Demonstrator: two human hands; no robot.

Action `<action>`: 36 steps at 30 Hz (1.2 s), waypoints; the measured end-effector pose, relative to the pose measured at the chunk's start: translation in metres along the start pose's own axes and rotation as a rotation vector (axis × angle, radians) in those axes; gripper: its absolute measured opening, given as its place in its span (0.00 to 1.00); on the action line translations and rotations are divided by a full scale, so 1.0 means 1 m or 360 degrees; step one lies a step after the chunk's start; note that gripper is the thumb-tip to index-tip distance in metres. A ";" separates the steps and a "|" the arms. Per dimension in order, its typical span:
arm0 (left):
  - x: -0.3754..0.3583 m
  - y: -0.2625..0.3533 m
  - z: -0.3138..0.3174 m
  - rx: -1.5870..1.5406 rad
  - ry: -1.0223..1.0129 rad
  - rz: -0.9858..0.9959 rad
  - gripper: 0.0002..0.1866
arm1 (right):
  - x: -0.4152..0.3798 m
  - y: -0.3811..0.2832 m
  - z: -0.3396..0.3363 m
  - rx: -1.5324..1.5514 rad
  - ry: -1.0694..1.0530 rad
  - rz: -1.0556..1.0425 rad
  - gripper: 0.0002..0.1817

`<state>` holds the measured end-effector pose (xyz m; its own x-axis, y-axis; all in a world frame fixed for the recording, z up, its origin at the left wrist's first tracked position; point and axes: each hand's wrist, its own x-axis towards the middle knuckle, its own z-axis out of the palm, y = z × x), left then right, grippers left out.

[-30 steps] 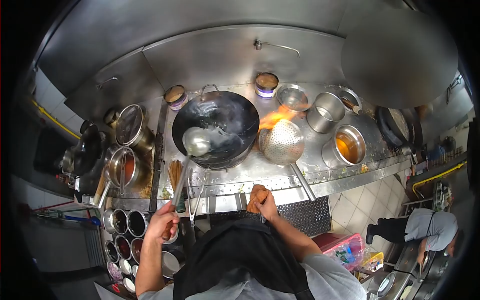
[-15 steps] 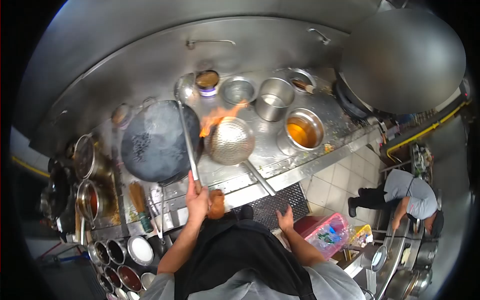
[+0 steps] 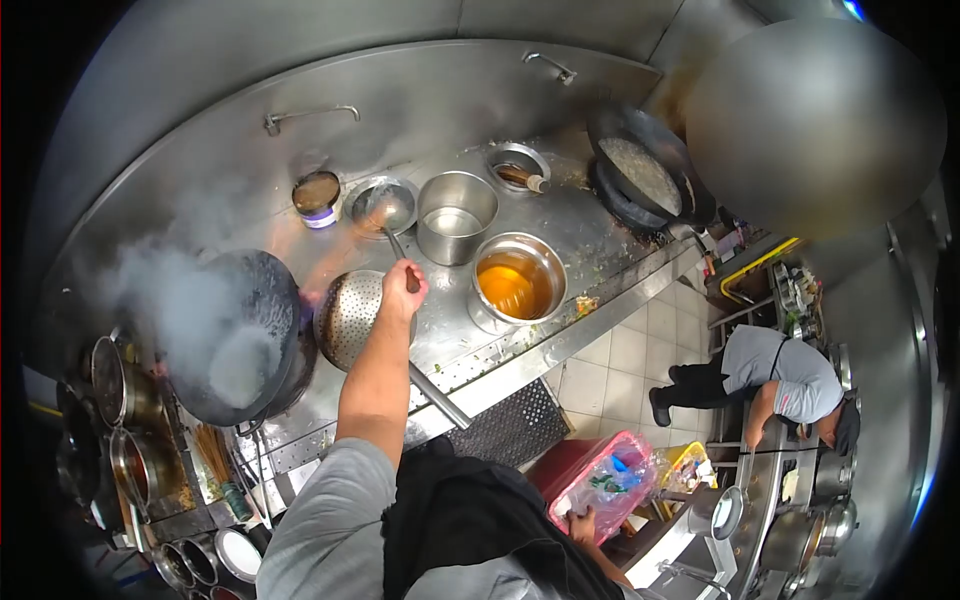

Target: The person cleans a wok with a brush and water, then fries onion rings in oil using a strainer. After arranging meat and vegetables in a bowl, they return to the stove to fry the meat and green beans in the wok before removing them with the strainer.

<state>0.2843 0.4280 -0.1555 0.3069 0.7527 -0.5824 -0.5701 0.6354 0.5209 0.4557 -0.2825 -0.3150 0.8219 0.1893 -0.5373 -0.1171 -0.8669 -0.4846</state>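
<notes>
My left hand (image 3: 405, 287) is closed on the handle of a ladle (image 3: 396, 246), whose head is down in a shallow metal bowl (image 3: 352, 205). Below that hand, the perforated strainer (image 3: 345, 315) has its long handle pointing to the counter's front edge. Farther left, a dark wok (image 3: 275, 290) gives off thick smoke that blurs its inside. Faint orange flame shows between wok and strainer. My right hand (image 3: 580, 524) hangs low beside the pink bin (image 3: 545, 477), fingers loosely apart with nothing seen in them.
A deep pot (image 3: 458, 245) and a pot of orange liquid (image 3: 485, 310) stand right of the strainer. Behind are a jar (image 3: 318, 205) and a bowl with a brush (image 3: 517, 160). Another wok (image 3: 640, 170) sits far right. A co-worker (image 3: 775, 375) bends over the right-hand counter.
The view has shifted right. My left hand has moved up and right, taking the ladle from over the wok to the bowl. My right hand is lower, by the bin. Smoke is thicker.
</notes>
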 end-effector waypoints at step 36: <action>-0.506 0.242 -0.367 0.0415 0.0257 0.0336 0.40 | -0.565 -0.367 0.488 -0.1249 -0.1835 -0.1467 0.46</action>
<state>-0.2885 0.1380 0.0360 0.0674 0.8484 -0.5251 -0.3883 0.5071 0.7695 -0.2373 0.1534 -0.1704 -0.4025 0.6412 -0.6534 0.7211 -0.2176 -0.6578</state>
